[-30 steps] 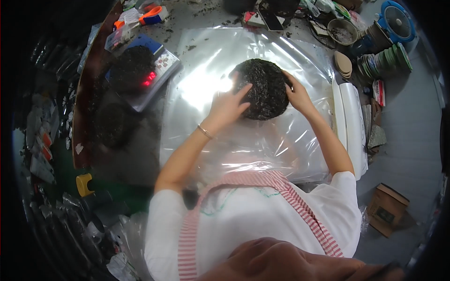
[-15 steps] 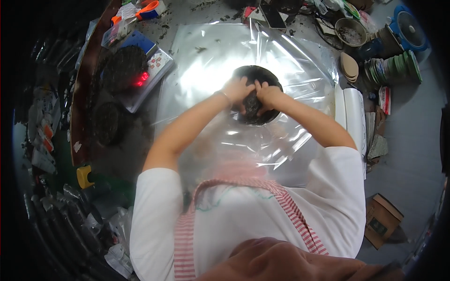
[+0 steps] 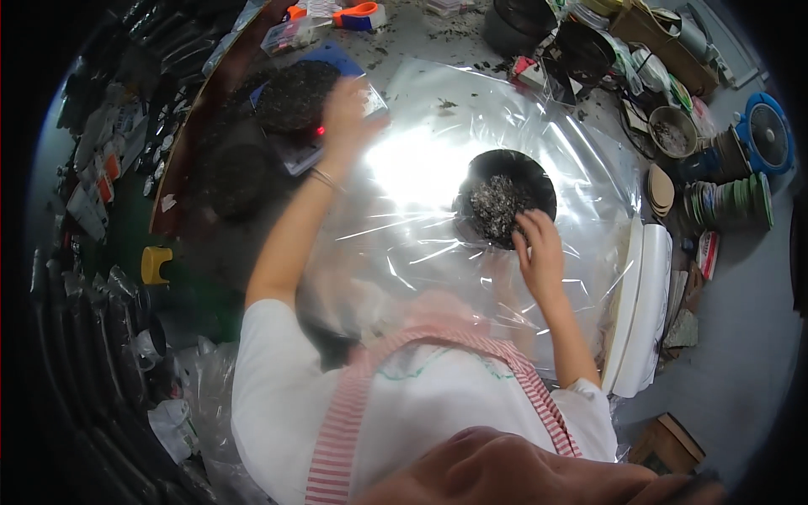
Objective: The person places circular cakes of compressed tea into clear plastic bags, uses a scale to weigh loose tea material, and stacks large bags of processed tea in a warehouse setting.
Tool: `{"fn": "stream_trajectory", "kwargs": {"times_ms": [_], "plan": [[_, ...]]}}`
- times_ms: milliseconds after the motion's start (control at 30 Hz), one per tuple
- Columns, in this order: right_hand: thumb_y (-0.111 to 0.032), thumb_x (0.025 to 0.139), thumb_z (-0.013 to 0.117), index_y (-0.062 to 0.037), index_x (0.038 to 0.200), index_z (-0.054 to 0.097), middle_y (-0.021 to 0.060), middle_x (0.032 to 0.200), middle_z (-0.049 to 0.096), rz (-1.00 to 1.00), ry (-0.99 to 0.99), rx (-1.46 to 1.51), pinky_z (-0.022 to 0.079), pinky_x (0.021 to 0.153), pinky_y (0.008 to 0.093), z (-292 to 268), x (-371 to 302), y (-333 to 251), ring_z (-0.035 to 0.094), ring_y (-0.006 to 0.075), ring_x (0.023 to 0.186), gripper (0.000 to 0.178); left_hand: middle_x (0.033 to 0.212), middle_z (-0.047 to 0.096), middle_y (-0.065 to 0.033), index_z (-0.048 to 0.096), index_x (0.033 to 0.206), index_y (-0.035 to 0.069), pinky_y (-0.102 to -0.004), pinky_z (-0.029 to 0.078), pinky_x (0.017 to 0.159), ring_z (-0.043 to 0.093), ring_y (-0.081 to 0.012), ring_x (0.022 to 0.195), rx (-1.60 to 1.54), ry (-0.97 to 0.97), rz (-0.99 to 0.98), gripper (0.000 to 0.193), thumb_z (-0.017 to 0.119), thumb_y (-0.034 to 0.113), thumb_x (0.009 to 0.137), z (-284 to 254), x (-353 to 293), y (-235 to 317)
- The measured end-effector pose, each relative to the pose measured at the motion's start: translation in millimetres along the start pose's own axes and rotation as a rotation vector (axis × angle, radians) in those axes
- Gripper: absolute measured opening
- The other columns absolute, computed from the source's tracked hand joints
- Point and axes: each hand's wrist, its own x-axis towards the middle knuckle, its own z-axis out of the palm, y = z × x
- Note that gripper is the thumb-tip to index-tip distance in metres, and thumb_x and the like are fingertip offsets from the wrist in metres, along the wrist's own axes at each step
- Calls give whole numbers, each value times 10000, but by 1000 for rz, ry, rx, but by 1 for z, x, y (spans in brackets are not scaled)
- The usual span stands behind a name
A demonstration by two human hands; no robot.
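Observation:
A round black bowl (image 3: 543,181) sits on a clear plastic sheet, holding loose dark flaky bits (image 3: 497,206) with pale specks. My right hand (image 3: 540,248) is at the bowl's near right rim, fingers apart and holding nothing. Whether its fingertips touch the flakes or the rim I cannot tell. Off to the left, my left hand (image 3: 349,122) is smeared by motion, so its fingers do not read clearly. It is beside a dark round mass (image 3: 296,97) on a scale with a red lit display (image 3: 321,131); part of the scale is hidden by my hand and arm.
Clear plastic sheet (image 3: 404,261) covers the middle of the table, with a white roll (image 3: 650,311) along its right side. Orange-handled scissors (image 3: 358,15) lie at the far left. Dark pots (image 3: 522,23), a bowl (image 3: 672,132), stacked discs (image 3: 728,204) and a blue fan (image 3: 764,133) crowd the right.
Both hands were together in the bowl; my left hand has moved left to the scale, while my right has drawn back to the rim. The view has shifted, and the flakes now show.

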Motion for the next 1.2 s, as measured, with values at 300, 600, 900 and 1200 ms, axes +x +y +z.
{"fn": "stream_trajectory", "kwargs": {"times_ms": [300,600,900,1200], "plan": [[-125,866,668,-59,1248,590,183,1377,488,84,103,389,365,1069,419,-21,15,8,457,352,1296,395,1325,526,-87,539,1286,80,-385,489,939,553,-285,1168,-86,153,-80,600,728,11,721,-42,-19,-78],[-181,782,770,-53,1470,341,148,1332,510,320,245,1243,416,1018,323,-68,107,11,527,218,1169,821,1402,444,-136,328,1443,19,-339,327,1086,458,-207,1247,-1370,-297,-228,648,638,197,902,-32,9,117],[-140,746,797,-42,1386,480,123,1212,602,623,171,1075,447,960,314,-1,52,67,579,199,1086,721,1230,470,-169,526,1282,-15,-362,368,1038,442,-290,1200,-791,-473,-317,647,749,369,813,62,-48,120],[-130,789,762,-54,1397,464,123,1230,577,501,176,1023,456,952,315,18,40,85,568,202,1082,681,1317,512,-150,214,1483,19,-342,470,975,569,-203,1122,-1339,-349,-437,824,723,91,840,49,-37,147]]}}
